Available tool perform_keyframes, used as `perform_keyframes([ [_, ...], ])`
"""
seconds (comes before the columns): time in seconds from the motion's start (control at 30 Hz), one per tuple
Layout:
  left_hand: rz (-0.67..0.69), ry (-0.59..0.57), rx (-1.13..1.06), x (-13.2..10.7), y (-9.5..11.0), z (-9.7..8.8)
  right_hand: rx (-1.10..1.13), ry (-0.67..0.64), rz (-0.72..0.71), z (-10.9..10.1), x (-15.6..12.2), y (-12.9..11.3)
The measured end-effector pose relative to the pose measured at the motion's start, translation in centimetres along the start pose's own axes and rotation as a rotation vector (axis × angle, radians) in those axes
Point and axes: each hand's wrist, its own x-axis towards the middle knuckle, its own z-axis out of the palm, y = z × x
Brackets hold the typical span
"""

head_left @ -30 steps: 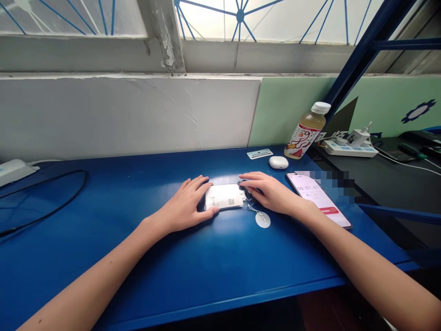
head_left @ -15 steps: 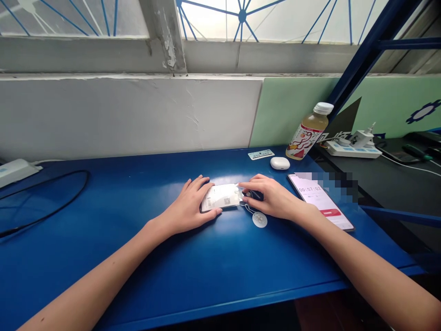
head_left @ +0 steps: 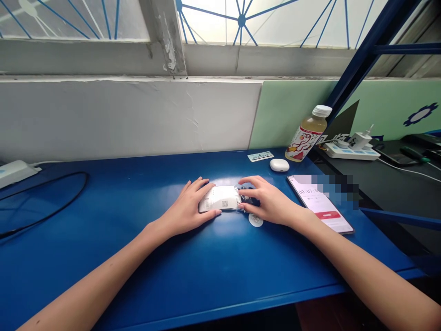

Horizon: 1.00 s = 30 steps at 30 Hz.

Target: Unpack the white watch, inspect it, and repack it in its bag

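A flat white card in a clear plastic holder [head_left: 222,197], printed with a small square code, lies on the blue desk [head_left: 220,266]. My left hand [head_left: 189,204] grips its left end, fingers along the far edge and thumb along the near edge. At the opposite end, the fingertips and thumb of my right hand [head_left: 267,200] close on the holder's right edge and corners. Under the right palm is a dark strap or cord [head_left: 250,195], partly hidden. A round white tag [head_left: 256,220] rests on the desk just below that hand.
Beyond my right hand sit a white earbud case [head_left: 279,165], a small printed card [head_left: 261,156] and a juice bottle [head_left: 306,135]. A phone [head_left: 324,207] showing a timer lies by my right forearm. Black cable [head_left: 74,197] loops at the left; a power strip [head_left: 351,151] stands right.
My right hand has shifted slightly left and down, over the strap, its thumb now at the holder's near right corner. The round tag has moved a little left. My left hand keeps its hold.
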Motion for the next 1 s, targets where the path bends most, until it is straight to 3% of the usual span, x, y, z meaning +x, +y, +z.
perform_keyframes([
  [0.33,-0.004,0.047,-0.032,0.0,0.0,0.1,0.113,0.041,0.054,1.0,0.2,0.1],
  [0.53,-0.018,0.04,-0.041,-0.1,0.1,-0.1,-0.005,-0.018,-0.012,-1.2,0.0,1.4],
  [0.7,-0.013,0.042,-0.043,-0.1,0.3,-0.1,-0.024,-0.094,0.046,-2.5,-0.5,1.8],
  [1.0,-0.008,0.047,-0.031,-0.2,0.3,0.2,-0.001,-0.054,0.034,-0.7,0.1,0.3],
])
